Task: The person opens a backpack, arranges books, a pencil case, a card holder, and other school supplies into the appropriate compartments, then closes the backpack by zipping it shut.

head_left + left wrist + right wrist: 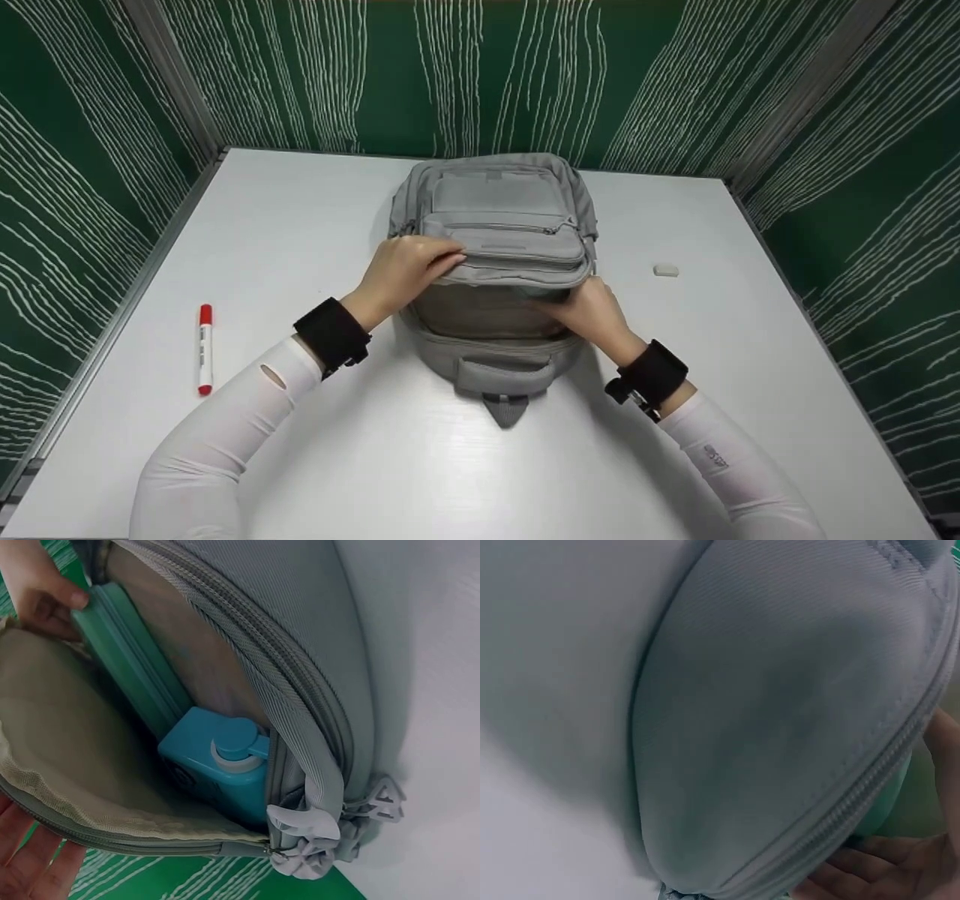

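Note:
A grey backpack [491,195] lies on the table with its main compartment unzipped. My left hand [409,266] grips the edge of its raised front flap, thumb on one side and fingers on the other. My right hand [596,311] reaches into the opening at the right side. In the left wrist view, that hand's thumb and curled fingers hold the end of a flat green case [127,652] inside the bag. Beside the case sits a blue bottle [217,750] with a round cap. The right wrist view shows only part of the green case behind the bag's side.
A red-capped white marker [205,349] lies on the white table [300,210] to the left. To the right of the backpack is a small whitish block [665,270], perhaps an eraser. Green walls with white wavy lines [450,75] stand around the table.

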The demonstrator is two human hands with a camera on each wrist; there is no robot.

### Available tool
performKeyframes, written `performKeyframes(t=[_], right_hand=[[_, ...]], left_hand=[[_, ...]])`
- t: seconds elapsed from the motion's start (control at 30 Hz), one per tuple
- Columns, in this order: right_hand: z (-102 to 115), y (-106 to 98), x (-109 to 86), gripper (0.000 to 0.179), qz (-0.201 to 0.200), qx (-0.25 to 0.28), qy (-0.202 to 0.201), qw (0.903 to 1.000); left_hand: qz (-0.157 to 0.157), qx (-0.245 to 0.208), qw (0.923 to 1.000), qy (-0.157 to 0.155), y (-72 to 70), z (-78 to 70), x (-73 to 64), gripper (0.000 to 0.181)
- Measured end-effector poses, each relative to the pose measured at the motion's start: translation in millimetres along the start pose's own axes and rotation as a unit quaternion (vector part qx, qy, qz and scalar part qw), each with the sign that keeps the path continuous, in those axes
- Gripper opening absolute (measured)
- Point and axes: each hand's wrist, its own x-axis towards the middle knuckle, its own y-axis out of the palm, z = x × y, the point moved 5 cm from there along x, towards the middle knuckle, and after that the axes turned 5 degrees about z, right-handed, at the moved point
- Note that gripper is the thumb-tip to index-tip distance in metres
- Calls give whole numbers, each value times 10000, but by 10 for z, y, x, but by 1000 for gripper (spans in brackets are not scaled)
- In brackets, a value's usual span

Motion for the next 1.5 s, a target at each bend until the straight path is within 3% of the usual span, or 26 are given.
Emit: performKeyframes(t=[0.13, 0.27, 0.43, 0.67, 0.83, 0.93, 1.03, 1.23, 1.37, 1.5], right_hand=[[-103, -75, -88, 54, 114, -57, 149, 9998], [-205, -205, -142, 35, -167, -10, 193, 9997], [-356, -370, -106, 34, -529, 159, 216, 9982], [-530, -434, 139, 35, -285, 114, 261, 9992], [-524, -419, 223, 35, -308, 102, 118, 9994], [-441, -406, 212, 35, -450, 112, -170, 9988], [-297, -389, 175, 35, -590, 83, -767, 9953], [-8, -289, 54, 42, -168, -166, -2123, 9769], [75, -220, 3, 51, 42, -587, -2500, 9665], [83, -195, -12, 50, -19, -737, -2662, 9611]], left_hand=[[-26, 53, 10000, 52, 20, -3, -22, 21], [-90, 115, 9999, 79, 46, 1, -65, 19], [-46, 194, 9997, 108, 116, 2, -125, 18], [173, 284, 9993, 157, 248, -4, -229, 18], [198, 323, 9991, 205, 340, -7, -303, 17], [199, 362, 9988, 263, 396, -3, -344, 17], [166, 403, 9986, 296, 432, 2, -375, 17], [134, 466, 9985, 270, 466, 13, -401, 19], [241, 327, 9989, 235, 474, 36, -409, 22], [258, -103, 9996, 102, 440, 112, -402, 21]])
